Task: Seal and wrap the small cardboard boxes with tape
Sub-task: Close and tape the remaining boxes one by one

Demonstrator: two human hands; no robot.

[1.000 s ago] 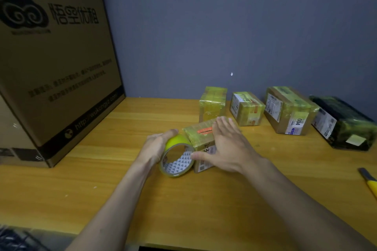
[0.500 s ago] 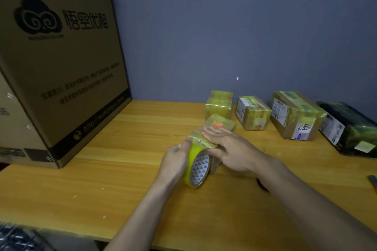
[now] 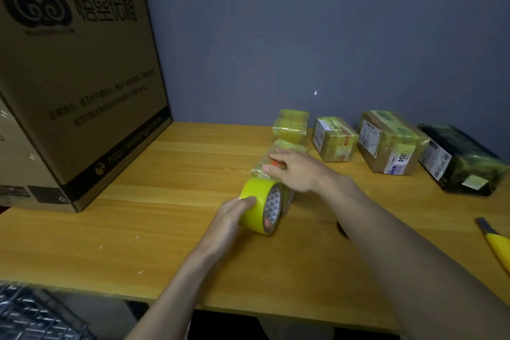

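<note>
I see my left hand (image 3: 234, 212) wrapped around the yellow tape roll (image 3: 260, 205), thumb on the outer band and fingertips showing inside the core, so it is grasping the roll, which stands on edge on the wooden counter (image 3: 165, 201). The roll sits right against the near end of the small box (image 3: 278, 163) I am working on, which lies on the counter near the middle, already covered in shiny tape. My right hand (image 3: 296, 171) rests on top of that box with its fingers bent down over the left edge, holding it. Behind it, along the grey wall, stand three more taped boxes: a small one (image 3: 291, 125) just beyond, a labelled one (image 3: 334, 142) to its right, and a bigger one (image 3: 389, 142) with a white sticker. Further right lies a dark wrapped parcel (image 3: 463, 159). A yellow-handled knife (image 3: 496, 243) lies at the right edge, and a big cardboard carton (image 3: 77, 77) stands at the left.
</note>
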